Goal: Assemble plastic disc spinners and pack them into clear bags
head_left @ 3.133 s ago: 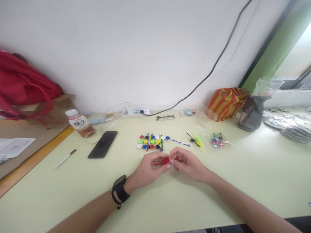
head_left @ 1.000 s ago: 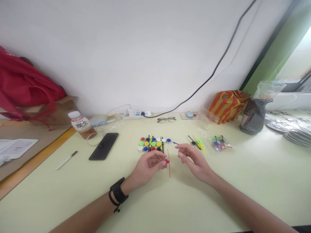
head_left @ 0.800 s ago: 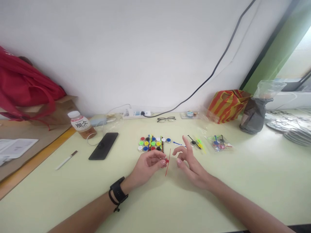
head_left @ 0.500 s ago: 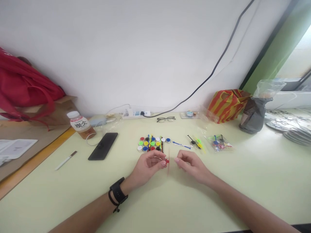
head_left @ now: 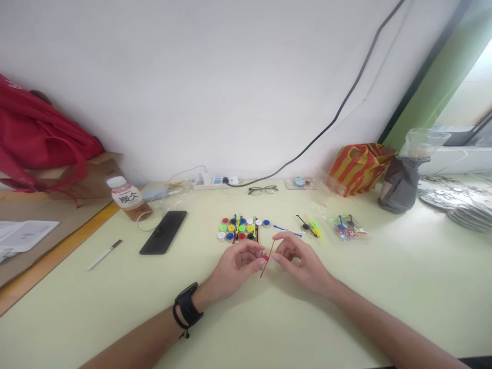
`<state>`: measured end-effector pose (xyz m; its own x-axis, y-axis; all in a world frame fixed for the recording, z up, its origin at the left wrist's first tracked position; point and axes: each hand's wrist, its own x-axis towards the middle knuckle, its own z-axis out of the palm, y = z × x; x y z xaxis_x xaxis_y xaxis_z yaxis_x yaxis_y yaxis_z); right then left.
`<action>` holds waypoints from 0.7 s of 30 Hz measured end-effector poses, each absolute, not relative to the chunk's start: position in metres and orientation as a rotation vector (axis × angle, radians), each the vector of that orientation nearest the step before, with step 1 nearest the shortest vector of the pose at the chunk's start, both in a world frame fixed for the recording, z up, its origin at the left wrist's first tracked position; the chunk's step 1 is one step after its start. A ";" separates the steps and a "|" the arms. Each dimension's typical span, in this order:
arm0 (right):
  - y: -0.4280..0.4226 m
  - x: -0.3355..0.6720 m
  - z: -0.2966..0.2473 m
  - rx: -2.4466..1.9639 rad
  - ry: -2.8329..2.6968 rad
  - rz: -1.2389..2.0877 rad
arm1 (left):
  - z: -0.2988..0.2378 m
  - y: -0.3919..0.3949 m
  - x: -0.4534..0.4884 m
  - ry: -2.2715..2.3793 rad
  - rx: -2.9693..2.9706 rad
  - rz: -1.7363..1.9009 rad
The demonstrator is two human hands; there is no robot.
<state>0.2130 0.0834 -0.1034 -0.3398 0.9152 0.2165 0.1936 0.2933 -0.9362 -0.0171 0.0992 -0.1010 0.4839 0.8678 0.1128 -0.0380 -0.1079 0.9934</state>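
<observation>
My left hand point(head_left: 243, 264) pinches a red arrow spinner point(head_left: 267, 258) by its small base between thumb and fingertips. Its long thin arrow points up and right, tilted. Close on the right is my right hand point(head_left: 302, 262), thumb and index finger apart, the index fingertip at the arrow's upper end; whether it touches I cannot tell. Just beyond my hands lie several round colored spinner bases point(head_left: 231, 228) in rows, with loose arrows laid across them. A blue arrow point(head_left: 286, 230) lies to their right.
Farther right are a black spinner point(head_left: 305, 226) and a clear bag of spinner parts point(head_left: 348, 227). Glasses point(head_left: 263, 190) and a power strip point(head_left: 215, 181) sit by the wall. A phone point(head_left: 163, 232), a drink bottle point(head_left: 128, 198) and a white pen-like stick point(head_left: 104, 254) are leftward.
The red arrow, blurred and upright before, now stands sharp and tilted to the right. My right hand has come slightly closer, its index finger reaching out to the arrow's end.
</observation>
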 end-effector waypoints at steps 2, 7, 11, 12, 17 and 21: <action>0.083 0.215 -0.104 -1.025 -1.758 0.993 | -0.102 0.101 -0.018 0.766 1.462 0.904; 0.079 0.217 -0.111 -1.030 -1.929 0.804 | -0.101 0.104 -0.019 0.804 1.437 0.907; 0.077 0.217 -0.112 -0.988 -2.014 0.740 | -0.096 0.104 -0.019 0.796 1.417 0.881; 0.077 0.217 -0.109 -0.985 -2.033 0.763 | -0.095 0.103 -0.019 0.788 1.413 0.874; 0.079 0.219 -0.095 -0.962 -2.090 1.044 | -0.094 0.101 -0.018 0.731 1.402 0.873; 0.079 0.216 -0.092 -0.992 -1.949 1.083 | -0.094 0.101 -0.018 0.742 1.403 0.863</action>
<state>0.2161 0.0790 -0.0922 -0.4726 0.8590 0.1971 0.2867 0.3613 -0.8873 -0.0179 0.1005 -0.0938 0.5104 0.8580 0.0581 -0.0704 -0.0257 0.9972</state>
